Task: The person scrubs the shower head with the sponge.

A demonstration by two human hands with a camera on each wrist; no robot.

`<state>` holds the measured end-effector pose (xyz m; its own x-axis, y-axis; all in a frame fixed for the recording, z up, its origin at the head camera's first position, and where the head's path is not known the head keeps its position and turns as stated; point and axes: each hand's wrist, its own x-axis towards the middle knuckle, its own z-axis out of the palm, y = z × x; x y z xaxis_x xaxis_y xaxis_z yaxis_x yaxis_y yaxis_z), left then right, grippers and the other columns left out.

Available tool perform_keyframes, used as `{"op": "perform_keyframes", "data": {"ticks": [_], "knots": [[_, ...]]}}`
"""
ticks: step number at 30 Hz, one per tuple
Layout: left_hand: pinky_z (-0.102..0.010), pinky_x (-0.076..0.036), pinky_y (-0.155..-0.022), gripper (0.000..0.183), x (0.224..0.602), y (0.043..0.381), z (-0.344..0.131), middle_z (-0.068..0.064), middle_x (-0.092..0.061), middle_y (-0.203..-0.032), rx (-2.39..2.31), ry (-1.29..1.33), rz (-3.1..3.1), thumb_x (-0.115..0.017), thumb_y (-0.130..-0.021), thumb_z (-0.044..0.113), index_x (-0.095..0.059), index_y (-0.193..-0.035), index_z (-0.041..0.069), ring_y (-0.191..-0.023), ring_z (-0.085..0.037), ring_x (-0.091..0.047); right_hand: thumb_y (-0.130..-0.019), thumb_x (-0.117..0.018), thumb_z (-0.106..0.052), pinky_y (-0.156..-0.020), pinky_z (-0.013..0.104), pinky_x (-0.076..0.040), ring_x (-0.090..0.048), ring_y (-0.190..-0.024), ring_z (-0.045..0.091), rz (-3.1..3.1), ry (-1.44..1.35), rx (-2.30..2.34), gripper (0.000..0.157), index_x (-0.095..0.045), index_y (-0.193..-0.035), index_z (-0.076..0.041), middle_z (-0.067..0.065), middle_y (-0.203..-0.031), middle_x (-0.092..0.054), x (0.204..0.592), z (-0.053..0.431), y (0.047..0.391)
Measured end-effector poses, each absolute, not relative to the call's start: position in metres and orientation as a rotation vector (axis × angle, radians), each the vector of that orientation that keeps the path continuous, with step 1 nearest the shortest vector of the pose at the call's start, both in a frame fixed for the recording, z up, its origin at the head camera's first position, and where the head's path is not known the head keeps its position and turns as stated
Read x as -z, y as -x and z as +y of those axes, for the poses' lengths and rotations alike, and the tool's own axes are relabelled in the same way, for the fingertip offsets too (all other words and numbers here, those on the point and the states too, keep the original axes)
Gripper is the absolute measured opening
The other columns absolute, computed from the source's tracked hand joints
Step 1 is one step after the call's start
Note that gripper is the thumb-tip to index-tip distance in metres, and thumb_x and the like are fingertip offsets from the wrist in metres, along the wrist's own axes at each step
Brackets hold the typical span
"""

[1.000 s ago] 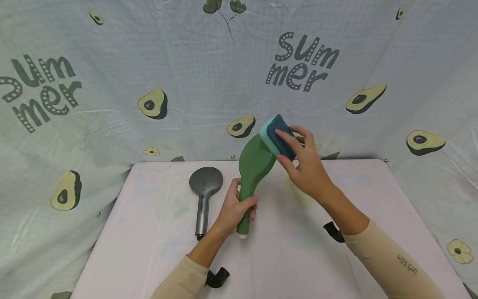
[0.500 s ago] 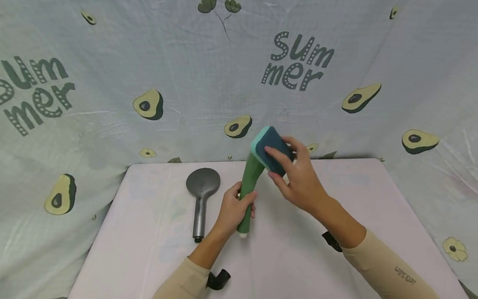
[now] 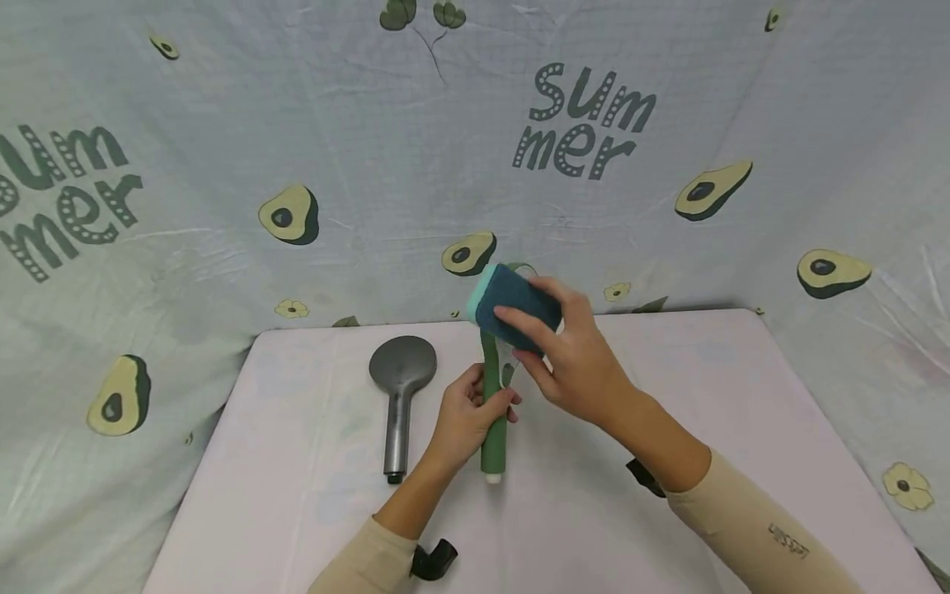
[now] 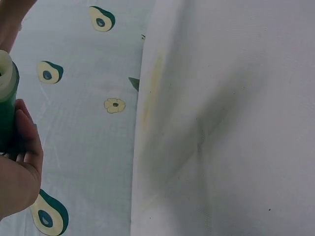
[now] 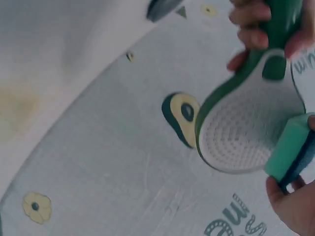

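Observation:
My left hand [image 3: 469,417] grips the handle of a green shower head [image 3: 493,445], raised above the table with its white end cap toward me. In the right wrist view the white nozzle face of the shower head [image 5: 241,130] shows, with a green button near the neck. My right hand [image 3: 582,355] pinches a sponge [image 3: 515,307], dark blue on one side and turquoise on the other. The sponge is at the edge of the shower head and hides much of it in the head view. At the left wrist view's edge my left hand [image 4: 22,167] holds the handle's end.
A grey shower head [image 3: 403,367] lies on the table left of my left hand. The pink-white table [image 3: 312,495] ends at a hanging cloth [image 3: 401,165] printed with avocados. Black wrist-camera parts [image 3: 434,561] show by the left sleeve.
The green shower head has turned in my left hand, from its green back to edge-on with the white face partly showing. My right hand and the sponge have moved left and slightly down.

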<state>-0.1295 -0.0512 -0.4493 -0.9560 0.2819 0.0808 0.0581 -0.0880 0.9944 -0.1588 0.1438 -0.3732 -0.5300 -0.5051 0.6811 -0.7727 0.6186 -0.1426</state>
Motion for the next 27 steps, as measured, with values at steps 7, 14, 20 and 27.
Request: {"op": "perform_keyframes", "data": {"ticks": [7,14,20,27], "knots": [[-0.021,-0.057,-0.072,0.033,0.451,0.128,-0.053,-0.029,-0.071,-0.115,-2.062,-0.543,1.929,-0.060,-0.106,0.016,-0.056,-0.133,-0.003,-0.075,-0.009,-0.067,-0.097,-0.074,-0.014,-0.103,0.058,-0.049,-0.042,-0.136,0.042,-2.390,-0.815,-0.799,0.057,-0.052,-0.149,-0.020,0.025,-0.155,-0.032,0.346,0.157,0.195],[-0.024,-0.059,-0.077,0.047,0.452,0.128,-0.054,-0.036,-0.065,-0.123,-2.041,-0.692,1.787,-0.053,-0.109,0.014,-0.036,-0.151,0.002,-0.077,-0.010,-0.071,-0.095,-0.076,-0.015,-0.104,0.063,-0.047,-0.041,-0.137,0.046,-2.375,-0.906,-0.687,0.057,-0.053,-0.146,-0.021,0.028,-0.154,-0.036,0.354,0.159,0.191],[-0.028,-0.061,-0.075,0.047,0.452,0.130,-0.059,-0.030,-0.063,-0.123,-2.037,-0.709,1.848,-0.051,-0.110,0.018,-0.037,-0.153,0.006,-0.082,-0.012,-0.073,-0.092,-0.077,-0.015,-0.103,0.061,-0.049,-0.043,-0.136,0.046,-2.308,-1.141,-0.526,0.059,-0.054,-0.146,-0.024,0.027,-0.152,-0.038,0.377,0.144,0.168],[-0.029,-0.061,-0.075,0.037,0.452,0.132,-0.063,-0.023,-0.064,-0.112,-2.069,-0.690,1.888,-0.051,-0.110,0.018,-0.047,-0.142,0.000,-0.080,-0.014,-0.073,-0.090,-0.080,-0.015,-0.104,0.054,-0.052,-0.049,-0.132,0.041,-2.312,-1.287,-0.391,0.057,-0.061,-0.142,-0.028,0.024,-0.149,-0.043,0.389,0.144,0.150]]}}
